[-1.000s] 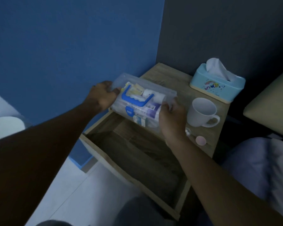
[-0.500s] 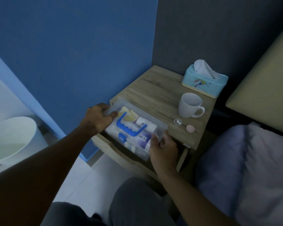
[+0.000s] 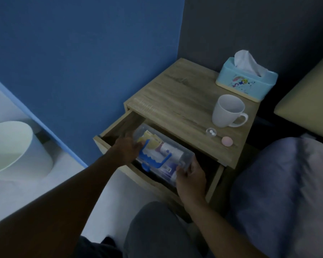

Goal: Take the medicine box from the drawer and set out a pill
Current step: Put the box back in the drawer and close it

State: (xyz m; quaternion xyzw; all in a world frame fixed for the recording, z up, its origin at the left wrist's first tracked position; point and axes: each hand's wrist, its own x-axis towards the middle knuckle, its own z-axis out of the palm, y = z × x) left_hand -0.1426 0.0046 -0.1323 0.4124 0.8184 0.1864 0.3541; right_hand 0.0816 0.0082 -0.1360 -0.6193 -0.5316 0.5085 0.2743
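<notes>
The fingers of the left hand [image 3: 128, 148] curled round the far left end of the medicine box [image 3: 162, 155], and those of the right hand [image 3: 189, 176] clasped its near right corner; both hands gripped the box. The box, a clear plastic case with a blue handle [image 3: 154, 161] on its lid and packets and a tube visible inside, sat within the open drawer [image 3: 119, 125], tilted slightly, with its far edge under the lip of the tabletop. Whether its base touched the drawer floor could not be told.

The drawer belonged to a wooden nightstand [image 3: 177, 95] set in a corner. On its top stood a white mug [image 3: 227, 113] with its handle toward the right, a light blue tissue box [image 3: 247, 81] behind it near the wall, and, near the front right edge, a small clear dish [image 3: 211, 131] holding white pills beside a pink round lid [image 3: 227, 141]. A blue wall [image 3: 82, 53] met a dark grey wall [image 3: 250, 25] behind the nightstand. A pale round bin [image 3: 13, 148] stood on the light floor at left; bedding [image 3: 287, 192] lay at right. The room was dim.
</notes>
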